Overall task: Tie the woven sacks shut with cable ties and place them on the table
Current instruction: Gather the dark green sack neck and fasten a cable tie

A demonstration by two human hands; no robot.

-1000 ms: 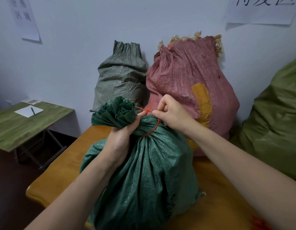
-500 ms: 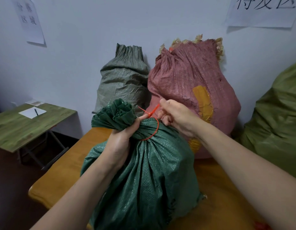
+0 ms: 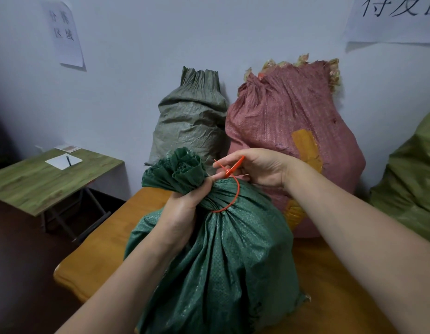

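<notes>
Fingers of the left hand point(image 3: 182, 213) clench the gathered neck of the dark green woven sack point(image 3: 233, 261), which stands on the orange wooden tabletop point(image 3: 93, 261). The right hand point(image 3: 264, 168) pinches the tail of the thin orange cable tie point(image 3: 238, 192) looped round that neck.

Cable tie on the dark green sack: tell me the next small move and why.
Probably pull the tail tighter with the right hand: the cable tie loops the gathered neck of the dark green sack, yet the loop looks slack, and the left hand grips the neck.
</notes>
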